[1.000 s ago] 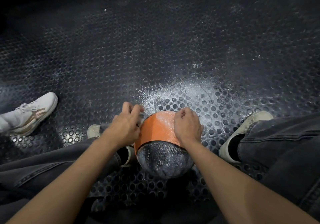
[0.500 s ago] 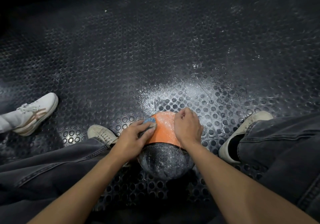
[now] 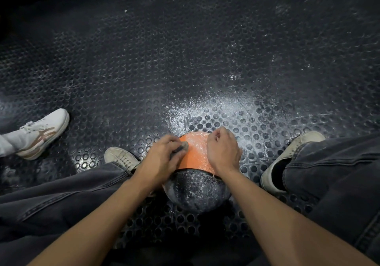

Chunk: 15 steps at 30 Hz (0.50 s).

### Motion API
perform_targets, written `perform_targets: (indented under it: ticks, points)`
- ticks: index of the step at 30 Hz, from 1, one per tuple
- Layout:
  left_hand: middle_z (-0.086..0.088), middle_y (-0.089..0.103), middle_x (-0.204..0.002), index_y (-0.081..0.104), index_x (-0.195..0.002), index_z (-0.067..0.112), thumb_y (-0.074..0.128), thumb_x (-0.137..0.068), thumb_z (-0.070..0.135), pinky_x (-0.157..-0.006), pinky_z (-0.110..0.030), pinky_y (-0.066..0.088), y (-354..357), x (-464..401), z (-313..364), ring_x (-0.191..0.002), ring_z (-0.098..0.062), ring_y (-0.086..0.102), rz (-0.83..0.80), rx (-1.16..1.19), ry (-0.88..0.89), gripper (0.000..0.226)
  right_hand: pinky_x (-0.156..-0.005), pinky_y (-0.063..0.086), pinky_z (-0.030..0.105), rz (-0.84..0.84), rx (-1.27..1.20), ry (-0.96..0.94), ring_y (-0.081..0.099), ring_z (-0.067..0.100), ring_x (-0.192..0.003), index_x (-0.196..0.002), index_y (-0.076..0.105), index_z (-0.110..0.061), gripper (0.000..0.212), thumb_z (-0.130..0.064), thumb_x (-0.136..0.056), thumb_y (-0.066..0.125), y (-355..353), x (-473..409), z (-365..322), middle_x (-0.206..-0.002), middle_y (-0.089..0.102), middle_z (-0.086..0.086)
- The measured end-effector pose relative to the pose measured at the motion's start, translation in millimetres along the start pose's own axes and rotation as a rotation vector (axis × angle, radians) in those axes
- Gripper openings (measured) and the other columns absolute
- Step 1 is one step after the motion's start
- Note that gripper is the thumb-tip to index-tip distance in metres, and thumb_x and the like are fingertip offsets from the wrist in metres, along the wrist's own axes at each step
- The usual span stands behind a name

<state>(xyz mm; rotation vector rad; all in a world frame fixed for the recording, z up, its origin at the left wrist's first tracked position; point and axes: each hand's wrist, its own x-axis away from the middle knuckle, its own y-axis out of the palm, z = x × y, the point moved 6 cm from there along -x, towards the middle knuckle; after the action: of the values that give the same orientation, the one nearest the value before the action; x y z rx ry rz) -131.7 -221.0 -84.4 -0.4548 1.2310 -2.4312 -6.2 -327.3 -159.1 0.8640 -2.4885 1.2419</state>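
Under the left fingers (image 3: 169, 140), sponge (image 3: 183, 147) meets ball (image 3: 195, 157).

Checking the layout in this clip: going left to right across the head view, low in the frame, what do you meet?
White sneaker → cream shoe → left hand holding a sponge → ball → right hand → other cream shoe.

Bare forearms (image 3: 98, 218), dark grey denim jeans (image 3: 61, 200), scuffed off-white lace-up sneakers (image 3: 121, 158).
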Motion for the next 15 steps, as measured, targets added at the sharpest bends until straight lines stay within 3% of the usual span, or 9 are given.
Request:
perform_targets:
  ticks: [3, 5, 8, 13, 15]
  points:
    - [0.004, 0.059, -0.095, 0.071, -0.092, 0.011, 0.060, -0.093, 0.025, -0.079, -0.024, 0.048, -0.1, -12.6, -10.5, -0.081, -0.008, 0.053, 0.065, -0.001, -0.171, 0.018, -0.105, 0.031, 0.044, 0.021, 0.024, 0.000, 0.052, 0.016, -0.099, -0.097, 0.048, -0.026, 0.015, -0.038, -0.101, 0.040, 1.9, 0.2, -3.3, -0.106, 0.053, -0.006]
    - [0.004, 0.062, -0.091, 0.070, -0.088, 0.012, 0.060, -0.094, 0.023, -0.082, -0.029, 0.050, 6.0, -6.5, 2.5, -0.078, -0.007, 0.055, 0.044, -0.011, -0.080, 0.016, -0.102, 0.032, 0.044, 0.037, 0.017, 0.018, 0.053, 0.017, -0.097, -0.097, 0.048, -0.026, 0.015, -0.038, -0.101, 0.039, 1.1, -0.4, -1.4, -0.104, 0.054, -0.005]
    - [0.005, 0.065, -0.100, 0.072, -0.099, 0.012, 0.059, -0.093, 0.023, -0.082, -0.022, 0.048, 10.7, 9.5, 18.6, -0.086, -0.009, 0.060, -0.072, 0.028, 0.117, 0.018, -0.102, 0.033, 0.044, 0.023, -0.002, -0.002, 0.053, 0.016, -0.095, -0.093, 0.048, -0.027, 0.016, -0.038, -0.101, 0.041, -1.6, -2.8, 3.4, -0.101, 0.055, -0.006]
    - [0.003, 0.062, -0.093, 0.072, -0.098, 0.008, 0.060, -0.094, 0.023, -0.082, -0.027, 0.049, 0.9, -17.4, -7.8, -0.081, -0.010, 0.055, 0.075, -0.020, -0.165, 0.020, -0.101, 0.037, 0.044, 0.021, 0.035, -0.031, 0.053, 0.016, -0.093, -0.093, 0.048, -0.027, 0.016, -0.038, -0.100, 0.040, 4.9, -0.2, -5.4, -0.096, 0.054, -0.008]
    - [0.003, 0.064, -0.097, 0.072, -0.100, 0.011, 0.058, -0.094, 0.022, -0.082, -0.026, 0.049, 8.1, -5.8, 13.9, -0.084, -0.011, 0.057, 0.053, -0.011, -0.022, 0.019, -0.099, 0.036, 0.042, 0.050, 0.034, -0.009, 0.052, 0.016, -0.091, -0.090, 0.048, -0.027, 0.015, -0.037, -0.100, 0.041, 1.7, -0.4, -2.9, -0.095, 0.054, -0.008]
